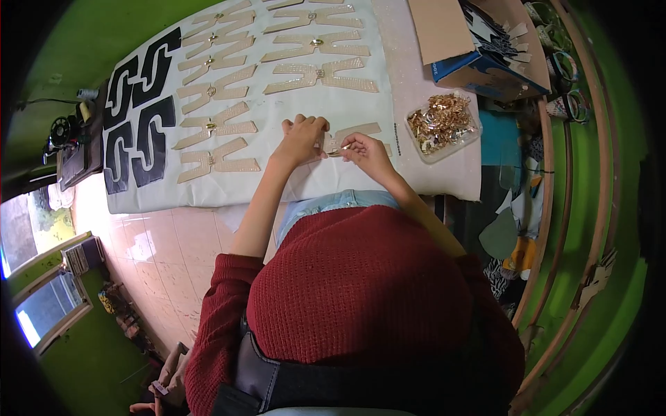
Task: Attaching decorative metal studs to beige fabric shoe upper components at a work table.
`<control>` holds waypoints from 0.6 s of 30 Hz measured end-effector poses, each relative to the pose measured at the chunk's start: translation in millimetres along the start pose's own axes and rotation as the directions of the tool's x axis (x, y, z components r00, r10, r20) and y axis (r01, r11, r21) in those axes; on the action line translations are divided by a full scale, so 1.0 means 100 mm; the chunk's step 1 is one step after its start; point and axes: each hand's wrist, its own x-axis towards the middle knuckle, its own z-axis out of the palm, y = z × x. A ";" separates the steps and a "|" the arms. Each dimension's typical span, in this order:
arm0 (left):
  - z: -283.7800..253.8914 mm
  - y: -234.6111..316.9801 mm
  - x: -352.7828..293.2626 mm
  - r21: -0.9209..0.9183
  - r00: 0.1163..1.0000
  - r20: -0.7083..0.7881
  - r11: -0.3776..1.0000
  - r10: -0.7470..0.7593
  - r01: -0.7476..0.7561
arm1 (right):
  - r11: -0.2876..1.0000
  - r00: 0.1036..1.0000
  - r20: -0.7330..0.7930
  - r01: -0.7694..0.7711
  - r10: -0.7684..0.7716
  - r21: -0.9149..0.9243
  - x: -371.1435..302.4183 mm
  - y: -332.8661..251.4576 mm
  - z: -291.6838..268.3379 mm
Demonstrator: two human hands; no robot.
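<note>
A beige, crocodile-textured, X-shaped strap piece (pixel 361 130) lies on the white-covered table in front of me, partly hidden by my hands. My left hand (pixel 302 141) is bent over its left end, with fingers and thumb closed on that edge. From the right, my right hand (pixel 368 154) pinches a small shiny metal piece (pixel 345 147) between thumb and fingertips, low over the strap piece's middle. That metal piece is too small to make out exactly. To the right stands a clear plastic tub (pixel 429 154) heaped with gold-coloured metal ornaments (pixel 447 114).
Rows of similar beige strap pieces (pixel 320 73), with ornaments at their centres, lie farther back and left. Black curved cut-outs (pixel 153 132) line the table's left side. An open cardboard box (pixel 444 31) of scraps stands back right. A sewing machine (pixel 69 132) is far left.
</note>
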 end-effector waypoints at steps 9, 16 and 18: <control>-0.07 -0.12 0.10 -0.111 0.955 0.295 0.994 0.021 0.013 | 0.999 0.999 -0.007 0.042 -0.042 -0.016 0.00 0.04 0.03; -0.09 -0.19 0.11 -0.162 0.937 0.347 0.987 0.046 0.012 | 0.999 0.998 -0.048 0.039 -0.040 -0.016 0.03 0.16 0.06; -0.10 -0.20 0.11 -0.177 0.923 0.383 0.984 0.034 0.037 | 1.000 0.999 -0.046 0.023 -0.024 -0.021 0.04 0.20 0.05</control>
